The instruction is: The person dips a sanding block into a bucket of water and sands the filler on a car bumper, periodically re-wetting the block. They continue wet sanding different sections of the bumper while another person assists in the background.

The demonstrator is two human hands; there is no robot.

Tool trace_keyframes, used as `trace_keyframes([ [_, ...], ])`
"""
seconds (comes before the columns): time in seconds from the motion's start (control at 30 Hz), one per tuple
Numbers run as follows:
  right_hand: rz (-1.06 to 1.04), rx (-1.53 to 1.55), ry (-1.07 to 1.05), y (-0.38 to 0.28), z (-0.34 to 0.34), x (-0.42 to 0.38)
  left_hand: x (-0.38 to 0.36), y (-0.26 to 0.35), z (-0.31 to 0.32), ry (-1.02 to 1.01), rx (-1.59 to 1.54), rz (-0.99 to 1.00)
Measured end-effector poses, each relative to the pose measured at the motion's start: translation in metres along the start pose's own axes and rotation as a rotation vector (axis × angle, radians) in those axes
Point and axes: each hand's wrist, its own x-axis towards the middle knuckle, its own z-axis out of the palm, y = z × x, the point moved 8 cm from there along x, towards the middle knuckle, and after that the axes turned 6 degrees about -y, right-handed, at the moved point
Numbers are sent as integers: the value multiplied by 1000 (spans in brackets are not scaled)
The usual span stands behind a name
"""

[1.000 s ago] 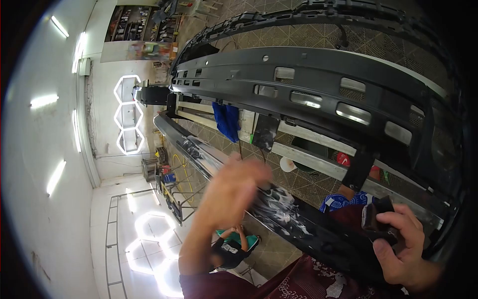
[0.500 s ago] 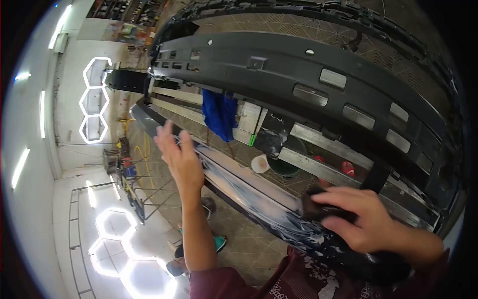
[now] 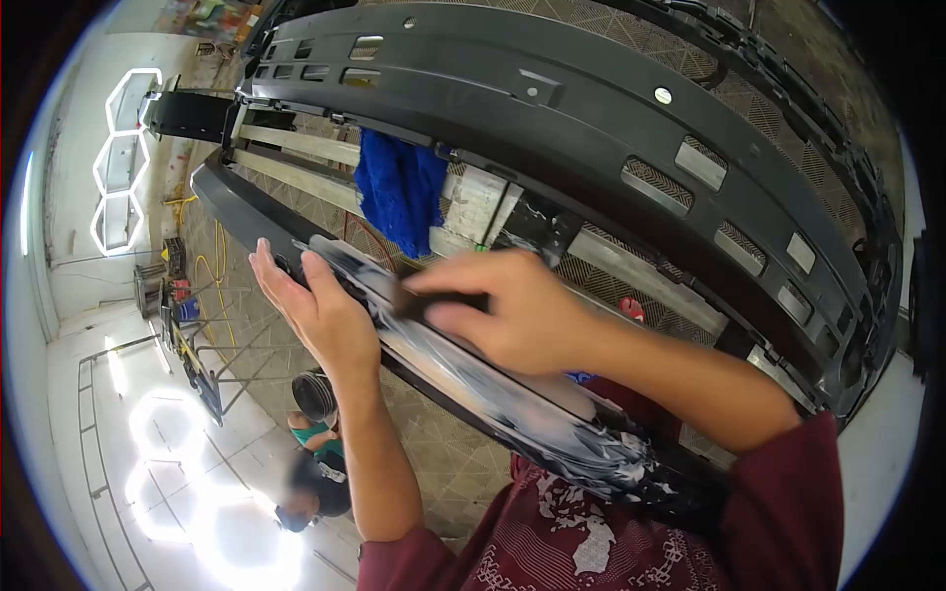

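Note:
A long dark plastic car trim panel (image 3: 246, 212) slants across in front of me, its middle smeared pale and whitish. My left hand (image 3: 330, 320) rests against its left part with fingers stretched out, holding nothing. Closed around a dark sanding block (image 3: 408, 301), my right hand (image 3: 522, 310) is over the pale surface just right of the left hand. Motion blurs the block, and its underside is hidden. White streaks and flecks (image 3: 616, 463) cover the panel's near right end.
Beyond the panel lies a large dark bumper (image 3: 473, 84) with rectangular cutouts. A metal stand (image 3: 641, 276) runs beneath, with a blue cloth (image 3: 394, 192) hanging from it. Another person (image 3: 320, 478) is low at the lower left, near a black round container (image 3: 313, 396). A yellow hose (image 3: 207, 281) trails behind.
My right hand has swept the block leftward along the panel, from its right end to beside my left hand. The left hand stays on the panel while the view has shifted.

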Motion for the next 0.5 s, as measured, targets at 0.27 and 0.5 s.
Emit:
trace_keyframes([
  [0.27,30,-73,-101,-19,-27,-93,-2,-4,1,42,-140,12],
  [0.5,-191,-19,-41,0,6,11,-6,-13,2,89,-203,-1],
])
